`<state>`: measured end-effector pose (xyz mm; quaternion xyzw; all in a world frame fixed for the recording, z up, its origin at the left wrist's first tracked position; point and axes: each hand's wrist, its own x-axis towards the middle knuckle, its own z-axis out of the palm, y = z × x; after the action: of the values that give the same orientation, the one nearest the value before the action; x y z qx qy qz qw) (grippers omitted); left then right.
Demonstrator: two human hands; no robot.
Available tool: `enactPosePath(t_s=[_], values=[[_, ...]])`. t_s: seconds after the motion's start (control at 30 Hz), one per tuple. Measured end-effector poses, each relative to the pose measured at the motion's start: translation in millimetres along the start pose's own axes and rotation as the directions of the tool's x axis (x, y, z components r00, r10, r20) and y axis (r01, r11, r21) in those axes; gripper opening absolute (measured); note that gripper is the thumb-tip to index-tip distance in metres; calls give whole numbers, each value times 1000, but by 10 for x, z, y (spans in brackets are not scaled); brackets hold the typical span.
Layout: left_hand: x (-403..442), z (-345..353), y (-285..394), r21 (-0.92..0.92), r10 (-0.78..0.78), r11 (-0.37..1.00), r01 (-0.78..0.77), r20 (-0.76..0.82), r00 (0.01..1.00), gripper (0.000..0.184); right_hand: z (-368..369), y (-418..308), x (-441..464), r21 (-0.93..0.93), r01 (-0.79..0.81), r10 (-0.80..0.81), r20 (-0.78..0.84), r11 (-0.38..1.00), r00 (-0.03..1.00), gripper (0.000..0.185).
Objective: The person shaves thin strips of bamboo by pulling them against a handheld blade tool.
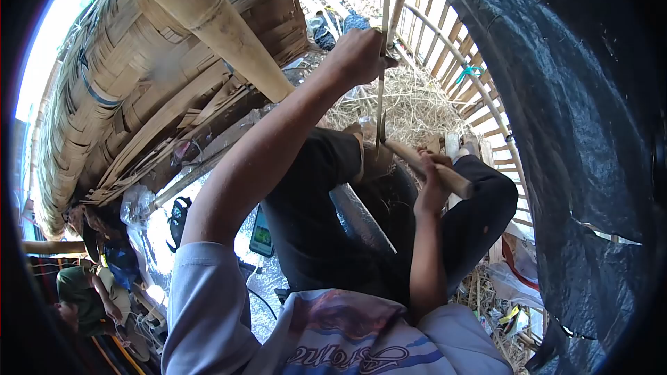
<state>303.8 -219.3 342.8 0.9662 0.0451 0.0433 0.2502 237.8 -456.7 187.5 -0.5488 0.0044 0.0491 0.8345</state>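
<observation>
My left hand, raised ahead of me, is closed in a fist around a thin bamboo strip. The strip stands nearly upright, and its lower end meets the tip of a thick, pale wooden handle. Around this handle my right hand is wrapped, low near my right knee. Whether a blade is fixed to the handle's far end I cannot make out. Both hands are apart, with the strip running between them. My bent legs in dark trousers lie below.
A large woven bamboo panel and a thick bamboo pole rise at left. Dry straw covers the ground ahead. Black plastic sheeting hangs at right beside a slatted bamboo fence. A phone lies by my left leg; another person sits lower left.
</observation>
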Motion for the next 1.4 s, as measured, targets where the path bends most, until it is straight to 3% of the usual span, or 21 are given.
enactPosePath(t_s=[0.23, 0.43, 0.63, 0.7, 0.77, 0.97, 1.1, 1.27, 1.4], values=[[-52, -33, 56, 85, 21, 996, -20, -13, 1000, 37, -163, -55, 98, 206, -204, 222, -66, 957, 973, 9], [-62, -56, 7, 72, -8, 997, 6, 39, 999, 34, -265, -203, 118, 272, -80, 57, 91, 959, 994, 5], [-56, -18, 78, 126, 46, 991, -46, 5, 999, 35, -217, 88, 84, 70, -139, 137, 30, 988, 990, 7], [-64, -20, 146, 139, 65, 988, -68, 29, 997, 35, -176, 118, 39, -28, -31, 33, 94, 999, 995, 8], [-58, -4, 182, 105, 48, 993, -53, 58, 997, 37, -197, 104, 31, -21, -49, 51, 77, 999, 996, 8], [-83, -38, 93, 106, 45, 993, -48, 28, 999, 37, -216, -242, 59, 235, -80, 61, 85, 969, 995, 10], [-82, -42, 0, 82, 54, 995, -53, -10, 998, 35, -238, 42, 69, 182, -97, 79, 104, 978, 991, 9], [-151, -96, 74, 98, 70, 993, -68, -10, 998, 34, -145, 281, 6, -52, -39, 45, 117, 998, 992, 11], [-159, -102, 71, 95, 49, 994, -51, 22, 999, 33, -163, 53, 65, 118, -11, -8, 154, 993, 988, 10]])
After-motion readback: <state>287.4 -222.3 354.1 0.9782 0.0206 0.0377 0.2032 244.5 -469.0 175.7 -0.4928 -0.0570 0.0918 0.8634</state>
